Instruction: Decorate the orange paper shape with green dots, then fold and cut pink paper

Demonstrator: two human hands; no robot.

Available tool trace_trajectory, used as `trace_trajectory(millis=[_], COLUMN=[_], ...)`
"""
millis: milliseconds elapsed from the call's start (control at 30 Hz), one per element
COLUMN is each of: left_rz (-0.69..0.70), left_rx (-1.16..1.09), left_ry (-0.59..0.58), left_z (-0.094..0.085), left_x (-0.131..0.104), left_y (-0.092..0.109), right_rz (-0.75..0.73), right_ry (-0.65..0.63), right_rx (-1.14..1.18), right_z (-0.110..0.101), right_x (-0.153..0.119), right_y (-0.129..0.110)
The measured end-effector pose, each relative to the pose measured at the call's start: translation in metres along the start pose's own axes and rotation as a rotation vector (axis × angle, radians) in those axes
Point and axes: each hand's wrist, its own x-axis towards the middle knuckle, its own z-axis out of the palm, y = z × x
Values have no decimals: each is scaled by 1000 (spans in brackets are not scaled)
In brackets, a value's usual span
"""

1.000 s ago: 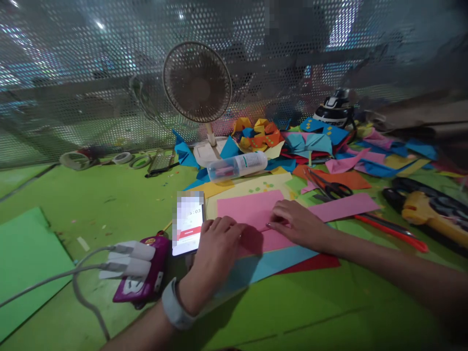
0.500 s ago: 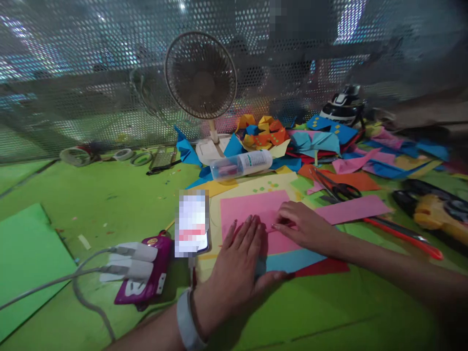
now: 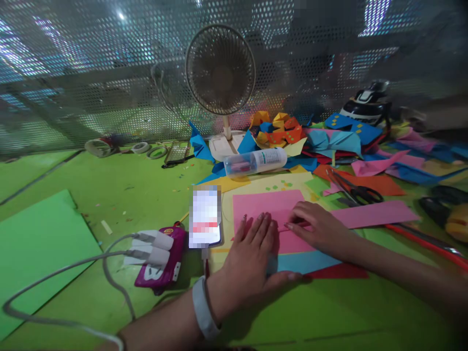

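My left hand (image 3: 248, 251) lies flat, fingers stretched, pressing on a pink sheet of paper (image 3: 266, 202). Just to its right, my right hand (image 3: 316, 226) is curled, with thumb and forefinger pinched at a line across the pink paper. I cannot tell whether that line is a fold or a loose edge. Under the pink sheet, a light blue sheet (image 3: 303, 263) and a red sheet (image 3: 341, 272) stick out on the near side. A long pink strip (image 3: 380, 213) extends rightward from behind my right hand.
Left of the papers are a lit phone (image 3: 204, 217), a purple power strip (image 3: 170, 258) with white plugs, and a green sheet (image 3: 40, 253). Behind lie a clear bottle (image 3: 256, 162), a fan (image 3: 221, 70) and folded papers (image 3: 281, 131). Black scissors (image 3: 361, 194) lie to the right.
The whole view has shifted, so everything appears further right. Both hands keep nearly the same places on the pink paper.
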Motion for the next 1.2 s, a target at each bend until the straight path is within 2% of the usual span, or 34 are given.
trace_trajectory(millis=[300,500,1100,1200], left_rz=[-13,9,43,42], left_rx=[-19,21,105,98], left_ry=[-18,-12,19,27], left_z=[0,2,1,1], left_x=[0,4,4,4], left_y=[2,0,-3,-3], right_rz=[15,69,85,122], right_ry=[1,-44,-131,-42], right_rx=[4,-9,-237,-282], right_z=[-1,-7,-37,-42], right_x=[1,5,1,1], right_y=[1,0,29,24])
